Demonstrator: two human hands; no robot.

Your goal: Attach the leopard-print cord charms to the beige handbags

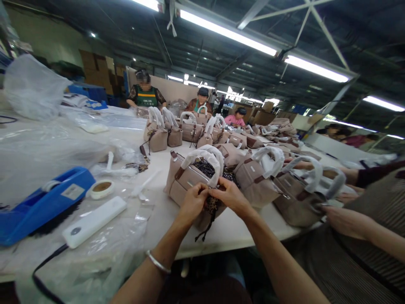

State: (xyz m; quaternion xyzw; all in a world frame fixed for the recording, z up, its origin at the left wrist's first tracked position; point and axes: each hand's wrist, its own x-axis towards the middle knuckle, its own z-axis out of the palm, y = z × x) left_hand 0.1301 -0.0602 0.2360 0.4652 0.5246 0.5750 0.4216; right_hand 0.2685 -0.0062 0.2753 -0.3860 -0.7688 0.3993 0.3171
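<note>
A beige handbag (182, 179) with white-wrapped handles stands at the near edge of the white table (230, 230). My left hand (193, 202) and my right hand (230, 195) meet in front of it. Both pinch a leopard-print tassel charm (211, 207) that hangs from the bag, with dark cords dangling below. My left wrist wears a silver bangle (157, 262).
Several more beige handbags (259, 177) fill the table to the right and behind. A co-worker's hands (340, 219) handle one at right. A blue tape dispenser (41, 204), a tape roll (101, 188), a white device (93, 220) and plastic bags (41, 147) lie at left. Other people sit at the far end.
</note>
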